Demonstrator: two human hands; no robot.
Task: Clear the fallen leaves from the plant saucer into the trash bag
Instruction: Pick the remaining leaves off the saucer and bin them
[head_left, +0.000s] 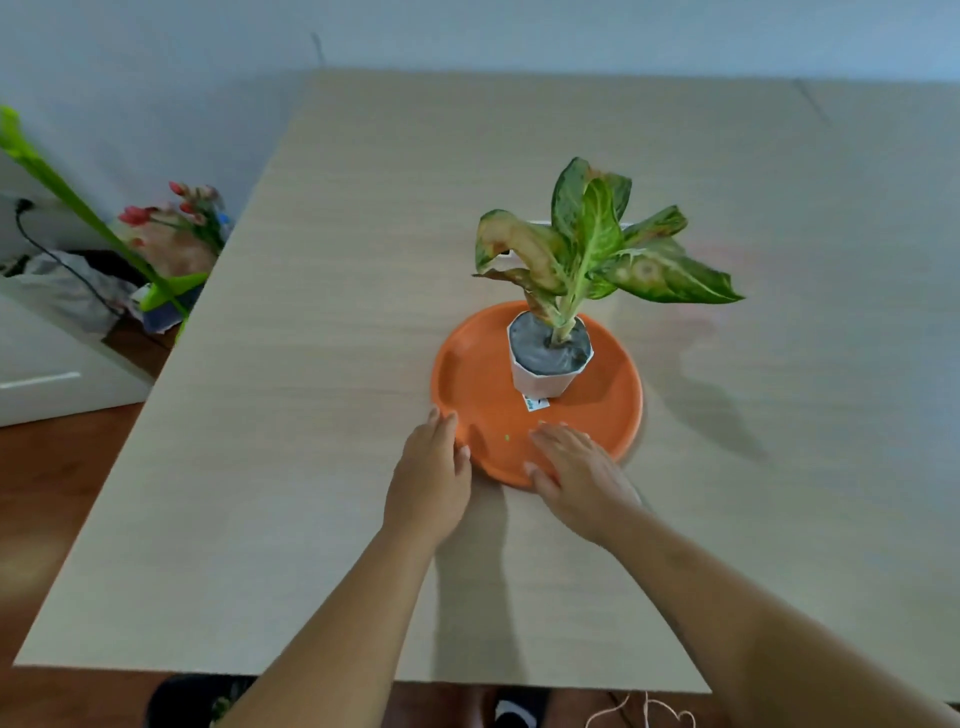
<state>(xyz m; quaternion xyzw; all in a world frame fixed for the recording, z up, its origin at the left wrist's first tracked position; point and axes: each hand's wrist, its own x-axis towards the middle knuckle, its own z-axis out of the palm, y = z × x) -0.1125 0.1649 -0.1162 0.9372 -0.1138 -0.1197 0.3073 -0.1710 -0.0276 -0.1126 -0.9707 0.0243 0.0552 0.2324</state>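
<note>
The orange saucer (467, 374) sits mid-desk (311, 415). Its rim at eight o'clock meets the straight-fingered left hand (431, 467). The right hand (576, 467) lies flat over six o'clock, holding nothing (a green speck (506, 439) between them is too small to identify).

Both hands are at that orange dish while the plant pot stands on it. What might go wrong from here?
1. The pot stands on the saucer, and its plant spreads broad leaves well past the pot. If the saucer gets tilted or tugged, the pot may topple and spill soil.
2. The green scrap between the left hand and the right hand is tiny. A sweep could flick it onto the table instead.
</note>
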